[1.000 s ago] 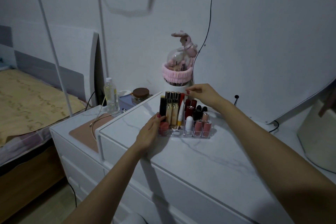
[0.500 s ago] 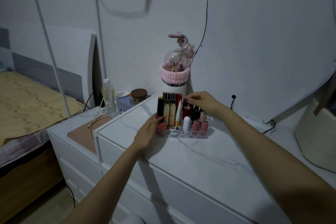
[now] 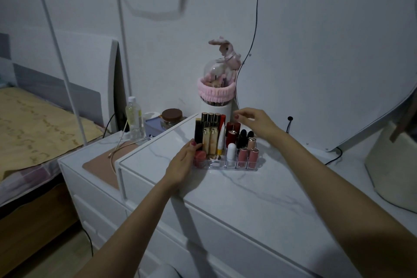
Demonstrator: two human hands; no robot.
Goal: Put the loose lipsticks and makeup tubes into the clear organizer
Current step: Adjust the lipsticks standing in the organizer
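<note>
Fingers (image 3: pixel 240 113) of the right hand (image 3: pixel 255 122) hang loosely curled, empty, above the centre-frame organizer (image 3: pixel 225 166); left hand (image 3: pixel 182 162) steadies its side. Light, slick tubes (image 3: pixel 211 135) are likely best pinched by their caps.

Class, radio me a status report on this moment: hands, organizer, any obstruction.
Left hand braces clear acrylic organizer, fingers straight. Right hand hovers above dark red lipsticks, holding nothing. Tubes upright in slots. Nothing in the way.

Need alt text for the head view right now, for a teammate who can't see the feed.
A clear organizer full of upright lipsticks and makeup tubes stands on a white marble-look dresser top. The left hand rests against its left end, while the right hand hovers over the back row, holding nothing visible. A curvy mirror leans behind.
</note>
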